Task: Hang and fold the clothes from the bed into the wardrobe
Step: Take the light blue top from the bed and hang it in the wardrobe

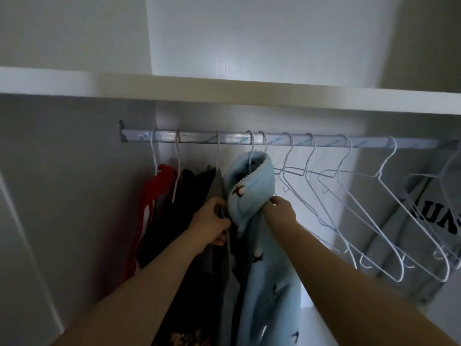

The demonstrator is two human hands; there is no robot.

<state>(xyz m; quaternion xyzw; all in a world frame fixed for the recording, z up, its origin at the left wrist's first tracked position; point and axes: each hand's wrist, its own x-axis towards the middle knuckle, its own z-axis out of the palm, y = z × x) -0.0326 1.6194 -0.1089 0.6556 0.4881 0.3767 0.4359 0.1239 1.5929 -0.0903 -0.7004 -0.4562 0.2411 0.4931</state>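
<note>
Handle by the shoulders the soft, light blue garment (252, 181), hung on the rail (324, 142) beside dark clothes (189, 196) (may slip off wire), with right hand (280, 208) pinching its edge and left hand (212, 221) gripping grey cloth (216, 182) alongside.

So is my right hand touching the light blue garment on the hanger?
Touching. The head view shows the right hand gripping the light blue garment at its bunched right edge, with no gap between them.

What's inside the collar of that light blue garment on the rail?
A white wire hanger drops from the rail into the collar of the light blue garment; its shoulders are hidden by fabric.
</note>
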